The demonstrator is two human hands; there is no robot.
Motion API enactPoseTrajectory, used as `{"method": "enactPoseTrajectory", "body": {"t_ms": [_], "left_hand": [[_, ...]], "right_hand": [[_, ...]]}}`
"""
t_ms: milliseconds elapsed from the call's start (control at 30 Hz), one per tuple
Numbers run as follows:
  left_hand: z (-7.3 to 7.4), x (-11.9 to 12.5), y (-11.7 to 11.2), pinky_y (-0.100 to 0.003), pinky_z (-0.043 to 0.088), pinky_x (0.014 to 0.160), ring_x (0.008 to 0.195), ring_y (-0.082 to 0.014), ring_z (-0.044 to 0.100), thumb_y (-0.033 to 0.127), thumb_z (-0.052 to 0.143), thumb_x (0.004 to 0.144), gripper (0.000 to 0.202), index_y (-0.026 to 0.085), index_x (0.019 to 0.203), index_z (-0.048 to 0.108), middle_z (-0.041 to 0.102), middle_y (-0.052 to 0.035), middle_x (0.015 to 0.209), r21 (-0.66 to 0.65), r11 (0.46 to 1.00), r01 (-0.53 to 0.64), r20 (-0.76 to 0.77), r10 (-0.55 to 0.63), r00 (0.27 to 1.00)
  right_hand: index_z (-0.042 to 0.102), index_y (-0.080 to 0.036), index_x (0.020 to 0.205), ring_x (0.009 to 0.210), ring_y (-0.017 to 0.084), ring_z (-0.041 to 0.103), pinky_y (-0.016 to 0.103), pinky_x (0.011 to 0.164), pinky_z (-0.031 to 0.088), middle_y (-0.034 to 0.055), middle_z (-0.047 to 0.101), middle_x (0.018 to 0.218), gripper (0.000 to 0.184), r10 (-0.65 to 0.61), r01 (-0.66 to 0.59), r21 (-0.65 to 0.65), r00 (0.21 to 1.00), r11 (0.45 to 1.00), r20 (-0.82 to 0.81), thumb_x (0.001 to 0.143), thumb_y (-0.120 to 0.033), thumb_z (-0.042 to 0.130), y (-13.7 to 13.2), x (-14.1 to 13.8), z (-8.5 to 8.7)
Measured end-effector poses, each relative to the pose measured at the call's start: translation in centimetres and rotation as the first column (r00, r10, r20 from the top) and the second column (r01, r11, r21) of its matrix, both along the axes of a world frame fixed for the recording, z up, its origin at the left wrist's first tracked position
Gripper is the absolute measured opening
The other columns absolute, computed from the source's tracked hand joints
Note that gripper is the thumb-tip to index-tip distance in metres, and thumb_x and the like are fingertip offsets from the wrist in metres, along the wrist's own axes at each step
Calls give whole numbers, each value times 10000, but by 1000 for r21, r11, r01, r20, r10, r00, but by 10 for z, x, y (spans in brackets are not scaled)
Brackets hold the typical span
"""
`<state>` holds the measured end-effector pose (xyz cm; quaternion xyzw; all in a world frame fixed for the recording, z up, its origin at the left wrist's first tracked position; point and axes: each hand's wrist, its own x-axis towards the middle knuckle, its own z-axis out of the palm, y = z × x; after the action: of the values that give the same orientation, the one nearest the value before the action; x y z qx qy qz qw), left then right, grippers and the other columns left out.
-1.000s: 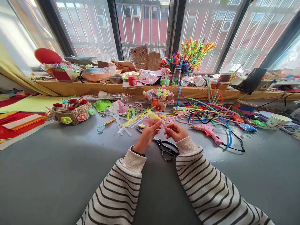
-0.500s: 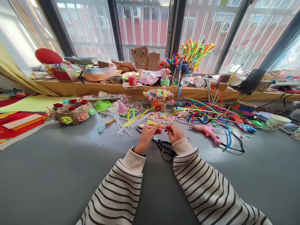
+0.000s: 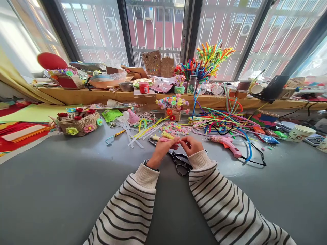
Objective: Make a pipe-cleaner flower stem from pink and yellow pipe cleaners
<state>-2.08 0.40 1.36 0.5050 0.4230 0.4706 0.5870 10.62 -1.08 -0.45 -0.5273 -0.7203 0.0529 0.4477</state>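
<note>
My left hand and my right hand meet above the grey table, fingers pinched together on a small pink and yellow pipe-cleaner piece. The piece sticks out to the left past my left thumb. Black-handled scissors lie on the table just under and between my wrists. Both arms wear striped sleeves.
A pink glue gun with a black cord lies to the right. Loose pipe cleaners spread behind it. A woven basket with flowers stands at the left, white sticks and a small flower pot behind my hands. A cluttered window ledge runs along the back.
Both hands have moved slightly away from me and lower toward the table, and closed together on the pipe-cleaner piece, whose yellow end has tipped down.
</note>
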Motion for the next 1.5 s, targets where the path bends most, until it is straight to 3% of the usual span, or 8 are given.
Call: {"method": "enactPoseTrajectory", "body": {"t_ms": [133,333,467,633,867,1000,1233,1500], "left_hand": [[2,-1,-2,-237,461,635,570,-98,554,258,658,482,230,90,629,603,608,-32,590,-93,994,62,117,-51,992],[1,-2,-2,-258,454,657,568,-103,557,236,673,456,233,93,627,607,614,-28,587,-101,994,31,157,-15,987],[0,0,-1,-270,457,636,546,-107,551,237,664,468,218,95,621,604,607,-20,567,-7,1000,15,111,-14,994],[-4,0,3,-277,458,609,559,-123,550,247,635,513,174,103,602,593,598,-18,566,176,983,53,39,-61,997],[-5,-1,5,-242,442,568,564,-117,539,247,617,538,148,126,622,596,597,-13,579,290,951,107,-30,-102,994],[-1,0,3,-262,449,591,558,-116,538,258,627,523,169,121,618,602,594,-10,572,204,976,71,13,-75,997],[1,-2,4,-239,434,614,580,-92,524,256,646,499,196,123,638,606,593,-3,616,120,993,25,141,-42,989],[2,-3,2,-219,418,638,586,-73,515,249,656,487,185,130,622,613,588,4,619,10,998,68,210,-69,975]], "right_hand": [[527,-161,655,469,99,477,211,474,380,22,556,579,215,13,-13,-8,998,1000,-58,722,-327,409,3,2,-3],[512,-163,650,463,110,527,220,479,412,22,566,551,228,30,-40,-69,990,997,-141,727,-347,401,2,1,-2],[505,-167,637,435,110,529,228,468,423,18,560,525,245,20,-38,-99,983,994,-181,722,-368,394,1,0,-1],[486,-162,626,357,95,486,213,377,409,3,526,475,301,-24,-72,-229,921,971,-389,682,-446,405,2,-3,-5],[489,-154,561,257,28,300,176,272,226,-31,479,417,306,-2,-226,-355,840,907,-542,611,-455,480,7,5,-2],[507,-142,570,274,11,254,174,283,162,-45,458,417,260,44,-390,-380,745,838,-666,573,-400,535,8,9,4],[526,-134,595,324,0,240,155,310,101,-59,438,457,197,-49,-620,-329,424,712,-904,451,-251,590,7,4,11],[548,-138,644,341,3,194,164,320,87,-80,338,431,259,5,-672,-304,417,675,-909,474,-313,634,3,6,10]]}}
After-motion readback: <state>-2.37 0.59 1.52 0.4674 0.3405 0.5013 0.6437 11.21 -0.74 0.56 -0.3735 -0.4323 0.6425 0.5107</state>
